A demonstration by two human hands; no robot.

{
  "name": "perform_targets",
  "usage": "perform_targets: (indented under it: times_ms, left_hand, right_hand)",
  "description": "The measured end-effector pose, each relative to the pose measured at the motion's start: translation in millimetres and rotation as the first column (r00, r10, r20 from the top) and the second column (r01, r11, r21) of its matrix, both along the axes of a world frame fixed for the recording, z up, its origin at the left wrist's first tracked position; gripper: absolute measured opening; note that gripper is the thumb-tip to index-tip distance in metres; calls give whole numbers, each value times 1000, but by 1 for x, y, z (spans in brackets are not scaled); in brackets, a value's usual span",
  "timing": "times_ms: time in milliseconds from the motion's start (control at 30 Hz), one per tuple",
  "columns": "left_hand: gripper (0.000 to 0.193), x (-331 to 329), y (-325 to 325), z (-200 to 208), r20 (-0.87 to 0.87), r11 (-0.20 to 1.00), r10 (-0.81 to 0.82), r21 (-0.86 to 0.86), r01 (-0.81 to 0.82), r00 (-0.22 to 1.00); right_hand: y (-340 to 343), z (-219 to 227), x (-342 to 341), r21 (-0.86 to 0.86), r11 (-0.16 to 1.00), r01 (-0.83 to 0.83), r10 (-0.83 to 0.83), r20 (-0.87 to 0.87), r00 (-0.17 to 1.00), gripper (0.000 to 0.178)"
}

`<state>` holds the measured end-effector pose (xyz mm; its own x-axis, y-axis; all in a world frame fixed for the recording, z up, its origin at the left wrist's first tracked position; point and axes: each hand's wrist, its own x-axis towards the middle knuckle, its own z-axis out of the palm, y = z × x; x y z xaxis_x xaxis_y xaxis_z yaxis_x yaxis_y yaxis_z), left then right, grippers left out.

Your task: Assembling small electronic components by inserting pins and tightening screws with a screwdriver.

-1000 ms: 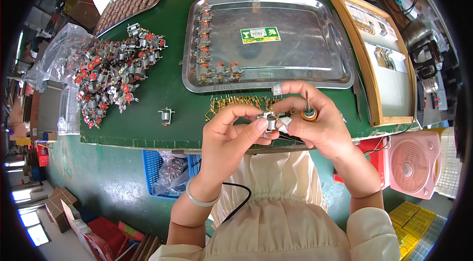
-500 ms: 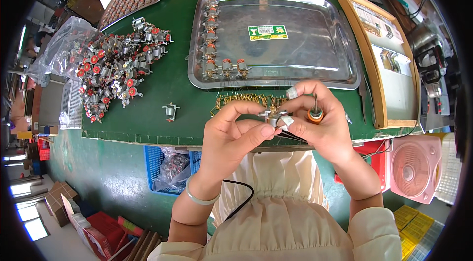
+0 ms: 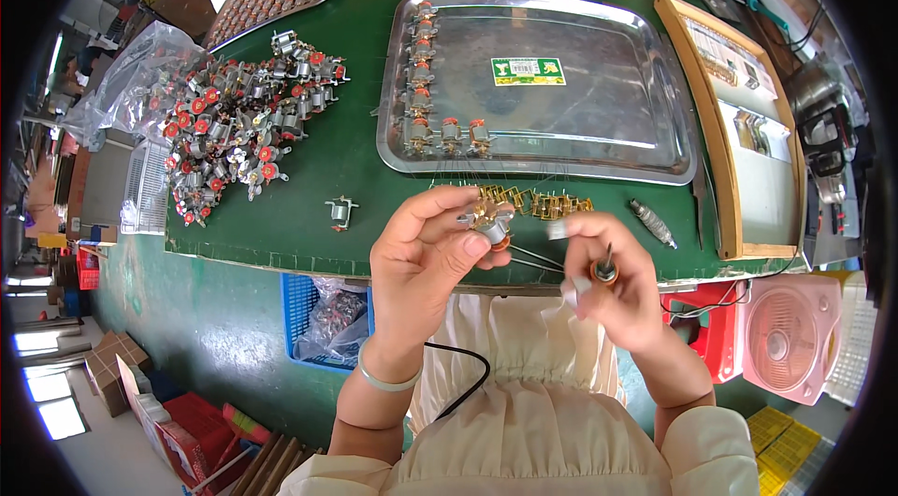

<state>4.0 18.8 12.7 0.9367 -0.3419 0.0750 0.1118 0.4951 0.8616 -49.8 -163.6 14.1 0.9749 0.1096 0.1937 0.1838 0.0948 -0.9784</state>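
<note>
My left hand (image 3: 426,257) pinches a small silver electric motor (image 3: 488,226) between thumb and fingers, above the table's front edge. Brass-coloured metal shows on the motor's upper end and red at its lower end. Set apart to the right, my right hand (image 3: 613,285) is slightly blurred, with white wraps on its thumb and a finger. It is curled round a slim tool (image 3: 605,269) with an orange collar and thin metal shaft; its exact kind cannot be told. Two thin prongs (image 3: 538,259) stretch between the hands. Behind them lies a row of brass brackets (image 3: 552,206).
A metal tray (image 3: 617,145) holds several motors along its left and front. Left lie a motor heap (image 3: 234,122) and a single motor (image 3: 341,212). A silver cylindrical tool (image 3: 653,223) and a wooden-framed case (image 3: 795,206) are right. Below stand a blue crate (image 3: 295,318) and a pink fan (image 3: 790,337).
My right hand has drawn away from the motor to the right and down, still with its tool. The left hand keeps the motor, now tilted. The whole view has shifted slightly.
</note>
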Motion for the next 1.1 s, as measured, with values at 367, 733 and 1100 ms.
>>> perform_targets:
  times_ms: [367, 733, 1100]
  left_hand:
    - [33, -6, -7, -5, 136, 998, -27, 58, 19, 990]
    - [31, -16, -19, -6, 223, 976, 139, 132, -171, 965]
    - [33, -8, -11, 1, -194, 979, 108, -152, -139, 975]
  right_hand:
    - [18, 2, 10, 608, 794, -15, 343, -427, 836, 17]
    - [41, 1, 2, 347, 901, 262, -225, -142, 964, 14]
    - [18, -8, -4, -244, 969, 49, -21, 117, 993, 55]
